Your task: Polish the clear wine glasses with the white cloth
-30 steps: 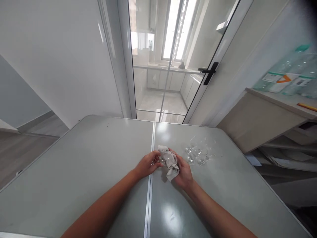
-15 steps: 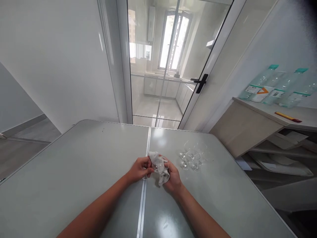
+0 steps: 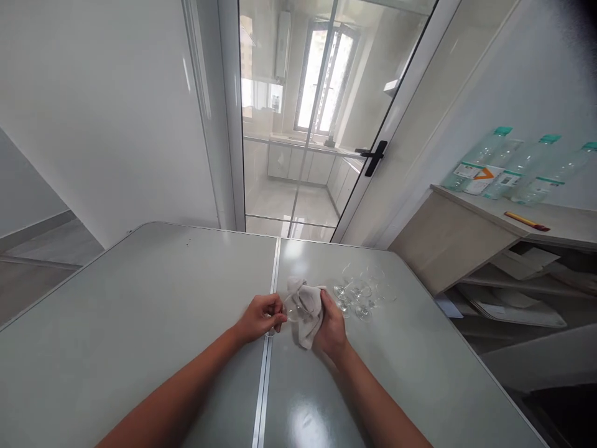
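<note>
Glass and white cloth meet right in the middle of the action! The left hand (image 3: 259, 318) has fingers and thumb pinched tight on a stemmed glass (image 3: 292, 312), which lies tilted over the counter (image 3: 140, 298), its foot peeking out at eight o'clock and its bowl pointing to two. Over on the other side, the right hand (image 3: 333, 330) grasps a bunched white cloth (image 3: 309, 314), thumb on top, the folds pressed up around the clear bowl. How deep the fabric goes inside, we cannot tell from this angle.

Look to two o'clock of the right hand and there's a cluster of clear glasses (image 3: 358, 295), packed close together, so transparent that counting them is tricky. A metal strip (image 3: 264, 392) splits the counter from twelve down to six, passing beneath the left hand's side of the play, and a bright patch of light gleams at six o'clock below the hands.

Further out at two, plastic bottles (image 3: 506, 177) with green caps line up on a shelf (image 3: 569, 214), and a yellow, pencil-like stick (image 3: 527, 221) lies just in front of them. Dead ahead at twelve stands a glazed door (image 3: 298, 186), its black handle (image 3: 374, 158) showing at one o'clock!
</note>
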`<state>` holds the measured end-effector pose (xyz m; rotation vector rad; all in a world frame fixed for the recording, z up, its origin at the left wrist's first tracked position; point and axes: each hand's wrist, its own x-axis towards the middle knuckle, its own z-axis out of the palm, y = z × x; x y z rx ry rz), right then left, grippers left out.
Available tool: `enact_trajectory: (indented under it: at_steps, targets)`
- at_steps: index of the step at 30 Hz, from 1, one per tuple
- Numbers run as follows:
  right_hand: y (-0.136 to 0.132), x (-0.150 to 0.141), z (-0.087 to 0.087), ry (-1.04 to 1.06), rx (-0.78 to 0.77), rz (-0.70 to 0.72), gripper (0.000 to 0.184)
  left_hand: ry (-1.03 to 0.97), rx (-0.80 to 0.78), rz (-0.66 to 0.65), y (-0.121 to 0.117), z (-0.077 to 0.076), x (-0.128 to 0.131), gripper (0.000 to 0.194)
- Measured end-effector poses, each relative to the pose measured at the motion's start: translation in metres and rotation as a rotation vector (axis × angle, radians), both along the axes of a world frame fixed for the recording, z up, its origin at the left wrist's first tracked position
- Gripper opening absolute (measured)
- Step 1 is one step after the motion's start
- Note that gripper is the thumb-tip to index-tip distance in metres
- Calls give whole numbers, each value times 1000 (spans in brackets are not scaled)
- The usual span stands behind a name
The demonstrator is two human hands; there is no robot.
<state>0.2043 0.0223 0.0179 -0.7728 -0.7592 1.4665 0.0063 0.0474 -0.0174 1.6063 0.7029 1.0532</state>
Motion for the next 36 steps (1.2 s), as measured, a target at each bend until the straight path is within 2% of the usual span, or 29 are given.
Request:
enact_trajectory:
  at_steps: [4, 8, 11, 13, 16, 18, 20, 22, 27, 29, 32, 34, 36]
  targets:
    - [-9, -7, 6, 63, -22, 162, 21, -127, -237, -261, 5, -3, -4, 49]
    - [-16, -7, 12, 50, 3, 274, 44, -197, -304, -322, 8, -4, -6, 50]
    - [-17, -4, 15, -22, 93, 214, 42, -221, -283, -263, 7, -2, -5, 50]
    - [-15, -1, 13, -28, 128, 134, 37, -201, -254, -173, 6, 1, -3, 49]
    - [-8, -1, 5, 53, 40, 52, 30, -149, -194, 22, 6, 3, 0, 48]
    - [-5, -6, -1, 94, -11, 32, 19, -129, -135, 146, 6, 3, 1, 47]
    - [-6, -11, -5, 68, 4, 41, 9, -103, -79, 223, 7, 2, 1, 45]
    - [-10, -16, -6, -57, 77, 23, 9, -61, -36, 263, 8, 2, 2, 44]
    - [-15, -12, -10, -631, 434, -179, 1, 75, 31, 319, 4, 3, 4, 35]
    - [-12, -7, -12, -820, 614, -148, 14, 167, 113, 331, 3, 2, 4, 28]
    - [-8, -1, -10, -1014, 857, -22, 42, 326, 308, 319, 0, -2, 4, 17]
    - [-7, 0, -5, -1061, 910, 25, 54, 378, 391, 307, -1, -6, 3, 12]
    - [-8, 2, 1, -1039, 864, 31, 57, 388, 413, 296, -2, -9, 1, 11]
